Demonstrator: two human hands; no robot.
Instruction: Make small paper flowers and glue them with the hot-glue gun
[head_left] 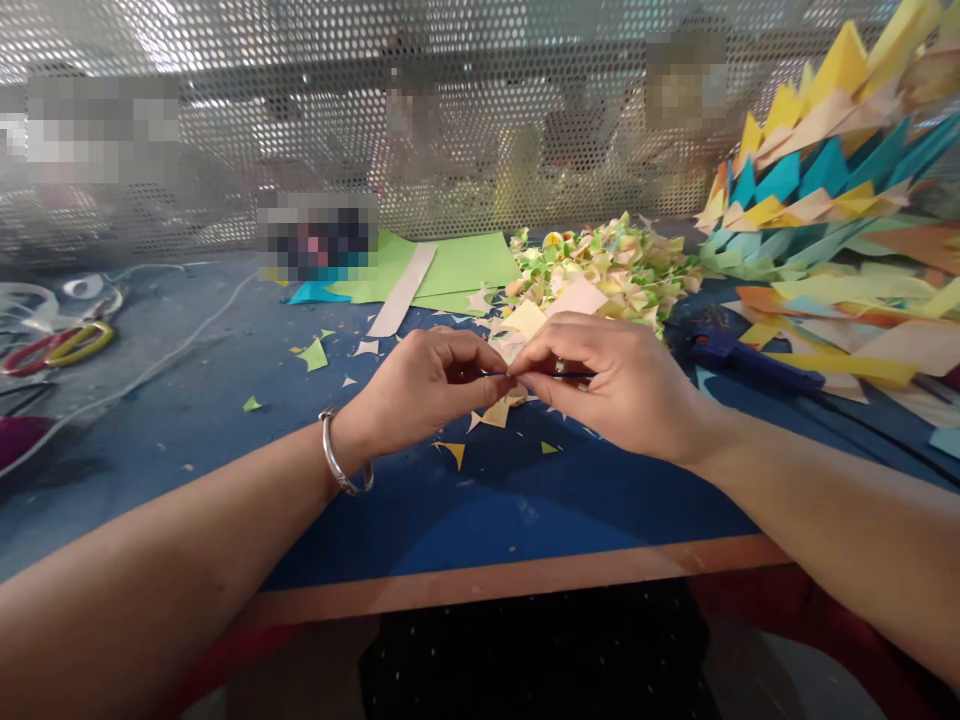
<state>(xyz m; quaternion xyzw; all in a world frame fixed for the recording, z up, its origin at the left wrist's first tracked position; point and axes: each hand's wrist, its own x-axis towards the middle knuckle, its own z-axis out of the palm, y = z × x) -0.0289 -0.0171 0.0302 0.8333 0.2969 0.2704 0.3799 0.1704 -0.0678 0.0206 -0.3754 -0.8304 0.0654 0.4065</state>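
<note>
My left hand [425, 378] and my right hand [619, 385] meet fingertip to fingertip above the middle of the table. Both pinch a thin dark stick [574, 375], which lies level across the fingers. Whether a bit of paper is also held at the fingertips is hidden. Just behind and below the hands lie pale paper pieces [525, 318] and small offcuts. Past them rises a heap of small curled paper bits [607, 262] in green, cream and yellow.
Green paper sheets [472, 262] and a pale strip [405, 290] lie at the back. Scissors with red and yellow handles [79, 345] and a white cord [176, 355] are left. Right are a blue glue gun [754, 358], paper strips [862, 330] and a folded-paper construction [817, 175]. Perforated metal [465, 120] stands behind.
</note>
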